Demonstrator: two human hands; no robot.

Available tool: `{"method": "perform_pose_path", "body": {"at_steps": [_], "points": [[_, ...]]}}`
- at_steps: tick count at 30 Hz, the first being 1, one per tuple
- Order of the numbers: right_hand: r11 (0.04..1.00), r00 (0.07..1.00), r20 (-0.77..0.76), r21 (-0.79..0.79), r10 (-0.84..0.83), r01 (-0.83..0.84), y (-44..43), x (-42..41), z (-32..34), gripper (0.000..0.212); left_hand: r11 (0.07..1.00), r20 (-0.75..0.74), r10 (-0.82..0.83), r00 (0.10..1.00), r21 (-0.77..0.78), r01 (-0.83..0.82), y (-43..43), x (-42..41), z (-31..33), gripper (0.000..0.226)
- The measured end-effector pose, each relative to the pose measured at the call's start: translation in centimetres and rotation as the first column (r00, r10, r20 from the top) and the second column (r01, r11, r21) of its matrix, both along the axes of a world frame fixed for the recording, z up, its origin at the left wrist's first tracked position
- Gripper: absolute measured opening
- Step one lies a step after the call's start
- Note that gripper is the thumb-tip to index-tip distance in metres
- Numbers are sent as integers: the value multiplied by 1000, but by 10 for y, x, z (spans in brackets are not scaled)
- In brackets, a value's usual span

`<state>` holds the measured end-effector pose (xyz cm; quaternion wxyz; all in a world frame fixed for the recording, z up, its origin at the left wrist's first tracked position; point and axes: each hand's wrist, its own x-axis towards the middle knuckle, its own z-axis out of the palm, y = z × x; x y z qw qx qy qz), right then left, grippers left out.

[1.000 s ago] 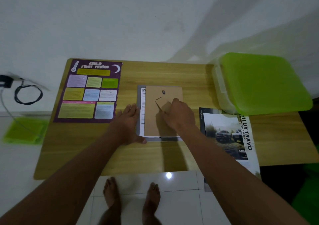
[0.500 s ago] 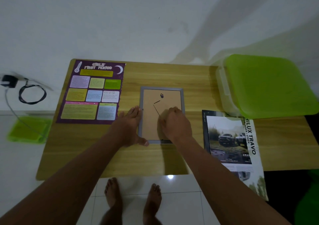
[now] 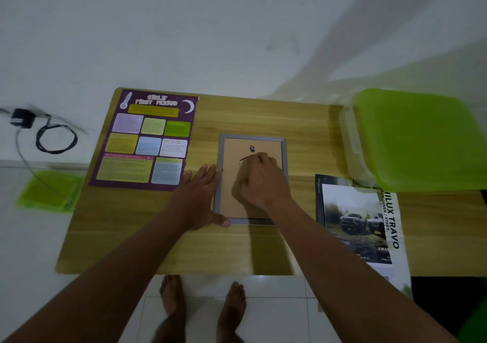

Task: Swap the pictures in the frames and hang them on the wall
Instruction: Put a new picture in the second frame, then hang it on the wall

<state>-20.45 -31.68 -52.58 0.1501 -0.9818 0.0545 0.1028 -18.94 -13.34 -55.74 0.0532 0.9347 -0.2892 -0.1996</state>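
Note:
A grey picture frame (image 3: pixel 226 138) lies face down in the middle of the wooden table (image 3: pixel 263 116), its brown backing board (image 3: pixel 232 155) up with a small hanger near the top. My left hand (image 3: pixel 196 197) lies flat against the frame's left edge, thumb at the bottom left corner. My right hand (image 3: pixel 263 182) rests on the backing board with fingers curled near the stand flap; I cannot tell whether they pinch it. A purple poster (image 3: pixel 147 140) lies on the left. A truck picture (image 3: pixel 355 219) lies on the right.
A clear box with a green lid (image 3: pixel 421 137) stands at the table's right end. A black cable and plug (image 3: pixel 52 137) and a green lid (image 3: pixel 47 192) lie on the floor at left. A white wall rises behind the table. My bare feet stand below the front edge.
The backing board, shifted right off the frame a second ago, now sits inside it. My right hand moved up the board toward the hanger. The left hand stayed at the frame's left edge.

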Motion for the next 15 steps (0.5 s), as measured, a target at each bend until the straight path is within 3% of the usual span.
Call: {"method": "perform_pose_path", "body": {"at_steps": [2, 5, 7, 8, 15], "points": [[993, 991, 72, 0, -115, 115, 2, 7, 0, 52, 1000, 20, -15, 1000, -18, 15, -5, 3, 4, 127], [967, 960, 117, 3, -255, 256, 4, 15, -6, 78, 999, 28, -33, 999, -42, 34, -9, 3, 6, 124], [969, 965, 89, 14, -246, 245, 19, 23, -17, 86, 999, -1, 16, 1000, -44, -16, 2, 3, -1, 124], [976, 973, 70, 10, -219, 219, 31, 31, -26, 87, 996, -38, 70, 997, -48, -72, 11, 3, -7, 124], [953, 954, 47, 77, -296, 292, 32, 31, -26, 79, 995, -52, 46, 998, -86, -50, 13, -1, -10, 126]]}}
